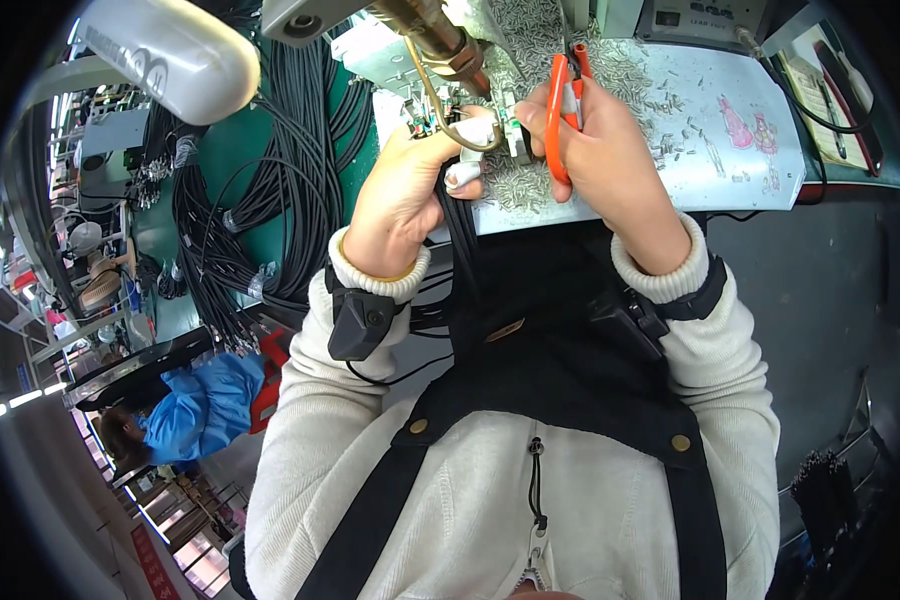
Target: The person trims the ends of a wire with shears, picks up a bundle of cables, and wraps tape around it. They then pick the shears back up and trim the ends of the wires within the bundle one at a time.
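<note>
My left hand [400, 190] is closed around a bundle of black cables [460, 235], which hangs down over the table edge. White wraps cover some of its fingertips, which are close to the small metal fixture [515, 135] of a bench machine. In my right hand [610, 150] lies a hand tool with orange handles [557, 125]; its working end is hidden, so its exact kind does not show. The right thumb and forefinger reach to the fixture, beside a small green part. The cable ends between the hands are too small to make out.
A brass-coloured machine column [425, 35] with a bent tube overhangs the hands. Tiny metal pieces [530, 190] litter the white board [770, 150]. Coils of black cable [300, 170] cover the green bench at left. A person in blue [205, 405] sits further left. A control box [705, 20] stands behind.
</note>
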Available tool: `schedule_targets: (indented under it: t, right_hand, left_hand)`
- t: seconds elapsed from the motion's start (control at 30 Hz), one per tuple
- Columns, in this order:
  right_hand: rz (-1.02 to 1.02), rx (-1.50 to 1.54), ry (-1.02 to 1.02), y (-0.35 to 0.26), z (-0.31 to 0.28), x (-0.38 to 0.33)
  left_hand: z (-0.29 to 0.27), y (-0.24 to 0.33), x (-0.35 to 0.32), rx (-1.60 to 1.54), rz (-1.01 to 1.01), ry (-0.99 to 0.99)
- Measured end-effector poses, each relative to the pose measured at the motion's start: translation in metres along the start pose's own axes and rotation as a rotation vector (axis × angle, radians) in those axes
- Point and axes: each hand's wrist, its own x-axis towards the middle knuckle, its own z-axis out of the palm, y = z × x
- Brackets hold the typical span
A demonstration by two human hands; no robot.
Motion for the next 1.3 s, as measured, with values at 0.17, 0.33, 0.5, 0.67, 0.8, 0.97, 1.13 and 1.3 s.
schedule_targets:
  t: [0.17,0.33,0.5,0.67,0.8,0.97,1.13,1.3]
  right_hand:
    - [-0.009,0.051,0.024,0.003,0.002,0.000]
    - [-0.029,0.069,0.000,0.003,0.002,0.000]
    - [-0.030,0.083,0.015,0.006,0.003,0.000]
    - [-0.062,0.074,0.015,0.006,0.004,0.000]
    - [-0.068,0.075,0.004,0.003,0.004,-0.007]
    - [-0.069,0.032,0.033,0.000,-0.004,-0.027]
    - [-0.505,-0.515,0.238,0.003,-0.002,-0.043]
    - [-0.274,-0.086,-0.213,-0.002,0.004,-0.050]
  left_hand:
    - [-0.003,0.001,0.002,0.015,0.004,-0.008]
    - [-0.001,-0.001,0.001,0.050,0.057,0.006]
    - [0.001,-0.002,-0.001,0.048,0.085,0.007]
    - [0.000,-0.002,-0.001,0.056,0.086,-0.003]
    - [0.001,-0.003,-0.008,0.113,0.102,0.021]
    - [0.009,-0.015,-0.038,-0.016,0.114,0.043]
    - [0.011,-0.027,-0.062,0.299,0.248,0.081]
    - [0.020,-0.031,-0.073,0.198,0.039,-0.147]
